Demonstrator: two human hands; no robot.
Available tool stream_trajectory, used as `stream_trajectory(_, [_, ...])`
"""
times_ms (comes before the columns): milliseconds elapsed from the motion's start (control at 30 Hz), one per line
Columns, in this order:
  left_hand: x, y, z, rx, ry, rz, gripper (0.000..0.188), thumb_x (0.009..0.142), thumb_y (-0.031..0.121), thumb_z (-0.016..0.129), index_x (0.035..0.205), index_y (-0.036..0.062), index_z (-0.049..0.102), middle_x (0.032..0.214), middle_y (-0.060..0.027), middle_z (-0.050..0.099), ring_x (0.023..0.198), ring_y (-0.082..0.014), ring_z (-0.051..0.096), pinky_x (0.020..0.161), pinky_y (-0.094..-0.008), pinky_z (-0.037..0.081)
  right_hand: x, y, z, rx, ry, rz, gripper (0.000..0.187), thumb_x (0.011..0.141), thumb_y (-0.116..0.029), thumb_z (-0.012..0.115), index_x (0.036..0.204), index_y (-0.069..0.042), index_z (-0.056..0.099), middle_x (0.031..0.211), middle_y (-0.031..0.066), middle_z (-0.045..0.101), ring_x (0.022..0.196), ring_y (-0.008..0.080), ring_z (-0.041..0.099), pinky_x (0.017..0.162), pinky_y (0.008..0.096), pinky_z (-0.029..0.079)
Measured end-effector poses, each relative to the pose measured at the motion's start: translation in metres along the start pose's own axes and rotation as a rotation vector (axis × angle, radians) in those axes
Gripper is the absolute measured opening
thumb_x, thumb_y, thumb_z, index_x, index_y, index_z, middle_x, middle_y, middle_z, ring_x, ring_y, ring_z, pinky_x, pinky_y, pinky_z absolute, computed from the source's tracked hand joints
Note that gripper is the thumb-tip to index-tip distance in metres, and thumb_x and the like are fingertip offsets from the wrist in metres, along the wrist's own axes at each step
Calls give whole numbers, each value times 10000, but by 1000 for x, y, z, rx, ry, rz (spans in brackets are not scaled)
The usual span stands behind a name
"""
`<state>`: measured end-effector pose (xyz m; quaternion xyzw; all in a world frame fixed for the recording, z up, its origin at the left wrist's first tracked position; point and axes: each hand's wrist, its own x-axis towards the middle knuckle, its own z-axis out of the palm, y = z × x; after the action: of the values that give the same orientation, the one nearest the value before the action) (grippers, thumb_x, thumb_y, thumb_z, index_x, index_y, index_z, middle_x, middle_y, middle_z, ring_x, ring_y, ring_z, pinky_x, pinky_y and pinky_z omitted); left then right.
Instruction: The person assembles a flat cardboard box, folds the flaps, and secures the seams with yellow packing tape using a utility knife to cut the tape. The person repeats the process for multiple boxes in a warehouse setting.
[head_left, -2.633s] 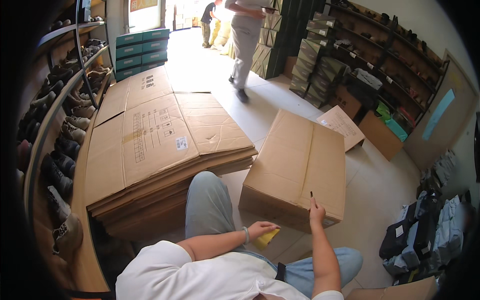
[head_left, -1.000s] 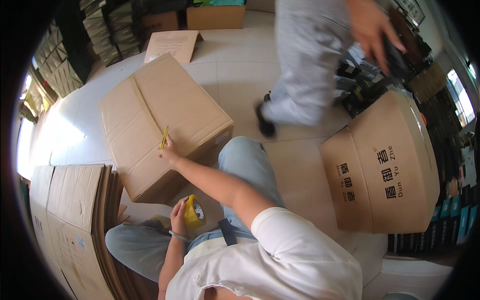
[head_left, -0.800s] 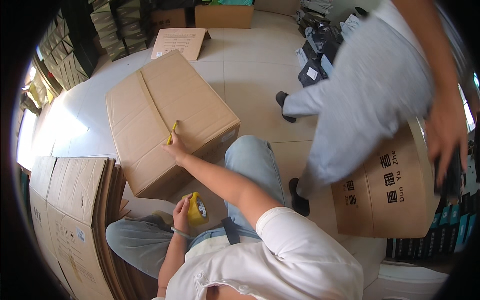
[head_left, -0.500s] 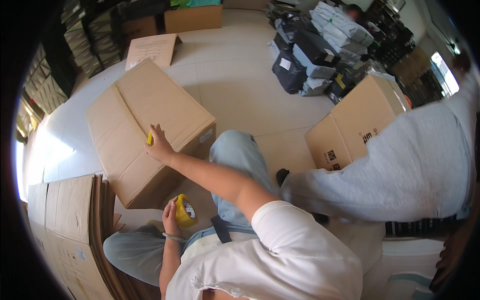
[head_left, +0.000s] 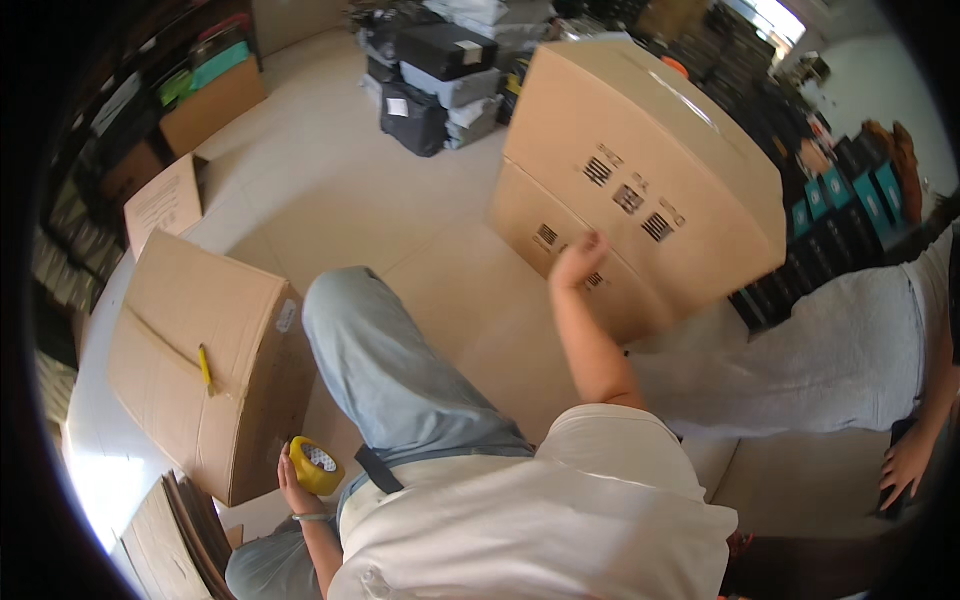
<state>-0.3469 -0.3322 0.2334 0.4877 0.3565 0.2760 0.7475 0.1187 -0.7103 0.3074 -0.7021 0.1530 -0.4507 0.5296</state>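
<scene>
My left hand (head_left: 293, 487) is closed round a roll of yellow packing tape (head_left: 328, 478) beside the near edge of a closed cardboard box. On top of that box (head_left: 165, 310) lies a yellow utility knife (head_left: 205, 369), with no hand on it. My right hand (head_left: 578, 260) is stretched out in front of the printed side of a large cardboard box (head_left: 640, 130) on the right. Its fingers are blurred and partly turned away, and I cannot tell whether they touch the cardboard.
Another person's grey-clad leg (head_left: 790, 350) and hand (head_left: 905, 465) are close on my right. Flattened cartons (head_left: 165, 540) stand at the lower left. Wrapped parcels (head_left: 440, 90) are piled at the back, and dark boxes (head_left: 840, 235) are stacked beyond the large box.
My view has swung right. My right hand has left the utility knife on the box top and moved across to the large box. The left hand still holds the tape.
</scene>
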Motion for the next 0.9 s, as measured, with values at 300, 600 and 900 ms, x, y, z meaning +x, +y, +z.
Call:
stream_trajectory(300, [16, -20, -8, 85, -17, -52, 502, 930, 384, 491, 1284, 28, 489, 1277, -114, 505, 1173, -238, 484, 1003, -371, 385, 192, 230, -286, -270, 472, 965, 529, 951, -422, 341, 1234, -17, 531, 1299, 211, 497, 1192, 360, 485, 990, 441, 396])
stream_trajectory(600, [29, -53, -22, 35, 94, -18, 447, 918, 354, 514, 1267, 75, 515, 1251, -75, 527, 1149, -212, 497, 1001, -351, 376, 279, 230, -279, 514, -463, 1030, 447, 919, -522, 386, 1021, -125, 563, 813, 40, 589, 727, 227, 546, 633, 394, 437])
stream_trajectory(900, [25, -48, 21, 7, 95, -130, 457, 906, 348, 558, 1261, 63, 521, 1202, -72, 556, 1094, -211, 533, 948, -340, 428, 278, 234, -216, 456, -467, 1050, 381, 918, -483, 417, 933, -132, 564, 693, 11, 559, 559, 199, 508, 476, 336, 411])
